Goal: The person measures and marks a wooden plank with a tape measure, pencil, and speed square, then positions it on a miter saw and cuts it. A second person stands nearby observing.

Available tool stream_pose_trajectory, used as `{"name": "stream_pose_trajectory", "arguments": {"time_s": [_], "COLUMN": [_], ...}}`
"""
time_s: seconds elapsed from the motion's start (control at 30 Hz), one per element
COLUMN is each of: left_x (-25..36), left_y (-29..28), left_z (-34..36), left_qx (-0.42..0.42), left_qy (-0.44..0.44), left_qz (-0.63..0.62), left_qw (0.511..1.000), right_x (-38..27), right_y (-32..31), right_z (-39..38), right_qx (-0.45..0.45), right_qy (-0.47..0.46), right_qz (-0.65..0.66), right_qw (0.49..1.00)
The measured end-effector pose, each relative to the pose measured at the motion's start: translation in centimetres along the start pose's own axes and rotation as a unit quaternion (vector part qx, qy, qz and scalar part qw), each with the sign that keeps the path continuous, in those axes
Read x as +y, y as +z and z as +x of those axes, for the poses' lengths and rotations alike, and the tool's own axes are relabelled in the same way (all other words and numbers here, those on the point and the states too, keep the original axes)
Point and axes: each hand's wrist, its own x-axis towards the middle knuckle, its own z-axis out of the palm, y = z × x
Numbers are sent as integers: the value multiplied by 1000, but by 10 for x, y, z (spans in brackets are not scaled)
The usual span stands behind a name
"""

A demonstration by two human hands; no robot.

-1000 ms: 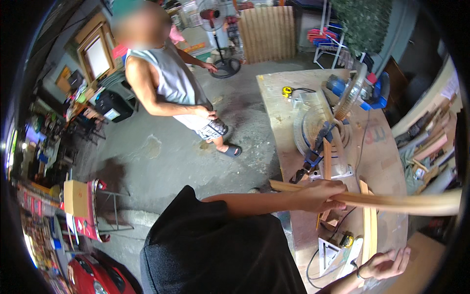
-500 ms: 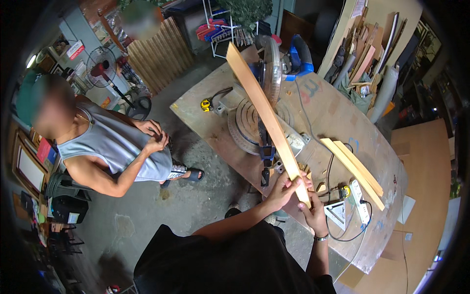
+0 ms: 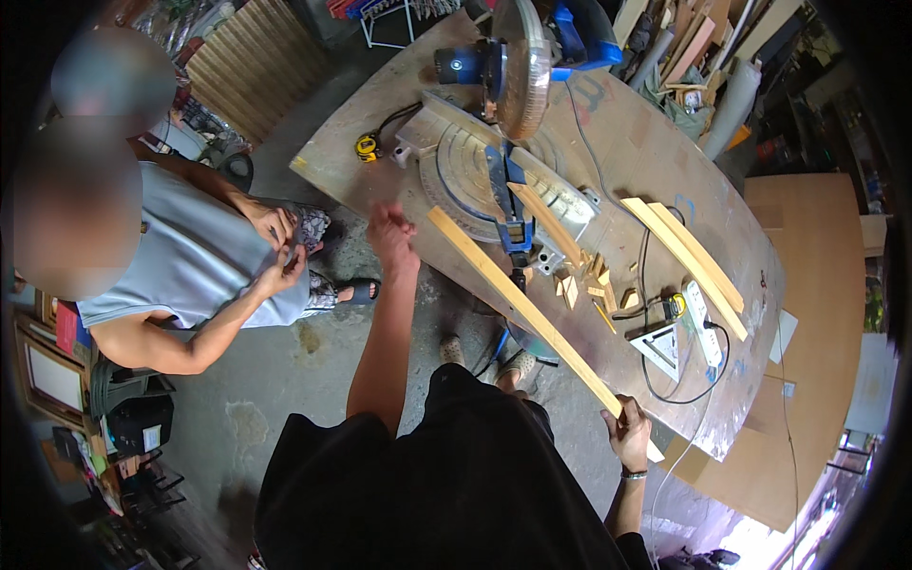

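Observation:
My right hand (image 3: 627, 435) grips the near end of a long, pale wooden strip (image 3: 522, 299). The strip slants up to the left across the table's front edge, its far end close to the miter saw (image 3: 518, 81). My left hand (image 3: 391, 236) is raised off the strip, left of its far end. It looks empty, with its fingers loosely apart and somewhat blurred. A shorter wood piece (image 3: 546, 223) lies on the saw's base, beside the blue clamp.
The wooden table (image 3: 380, 123) also bears two wood strips (image 3: 684, 261), small offcuts (image 3: 598, 275), a white triangular square (image 3: 657, 350), a power strip (image 3: 701, 323) and a yellow tape measure (image 3: 367, 147). Cords trail among them. A person in a grey tank top (image 3: 204, 252) stands at the left.
My left hand has let go of the strip and moved left. The strip has swung down to the left, and my right hand has shifted lower with its end. The view has tilted down.

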Motion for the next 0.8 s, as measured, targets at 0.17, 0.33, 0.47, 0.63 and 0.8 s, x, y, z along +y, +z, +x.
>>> {"name": "stream_pose_trajectory", "arguments": {"time_s": [0.17,0.33,0.47,0.63,0.8], "left_x": [-51,-121,-139,-164,-177], "left_y": [-13,-2,36,69,109], "left_z": [-80,-161,-160,-160,-144], "left_qx": [-80,-233,-339,-252,-149], "left_qy": [-75,71,345,118,-54], "left_qz": [179,347,473,405,310], "left_qw": [978,906,736,871,937], "right_x": [23,50,74,88,77], "right_y": [2,-16,-24,-7,15], "right_z": [4,42,94,162,229], "right_qx": [15,51,35,28,34], "right_qy": [15,-18,-46,-109,-137], "right_qz": [-41,-53,-58,-44,-19], "right_qw": [999,997,997,993,990]}}
